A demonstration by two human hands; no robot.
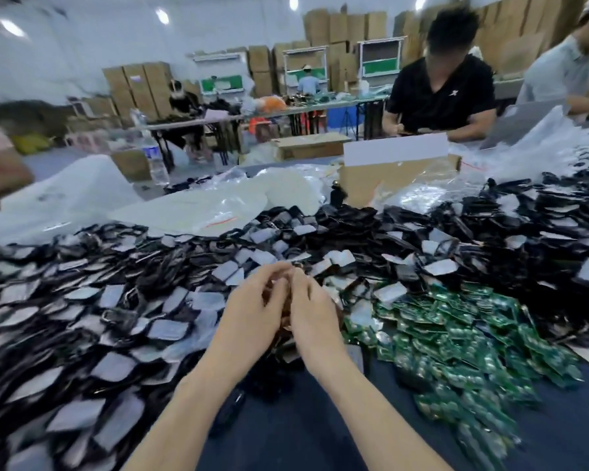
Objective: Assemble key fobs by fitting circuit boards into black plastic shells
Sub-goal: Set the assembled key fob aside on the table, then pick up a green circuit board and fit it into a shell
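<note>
Left hand (252, 312), right hand (315, 314) touching; grip contents blurred, cannot tell. Circuit boards (456, 345) right.

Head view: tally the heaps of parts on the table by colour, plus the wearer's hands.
Heap of black shells: 1
Heap of green circuit boards: 1
Hands: 2, the left hand and the right hand
Total: 4

Glossy black plastic shells (123, 300), shiny green circuit boards (456, 338), crinkly clear plastic bags (191, 209), matt cardboard box (381, 178).
</note>
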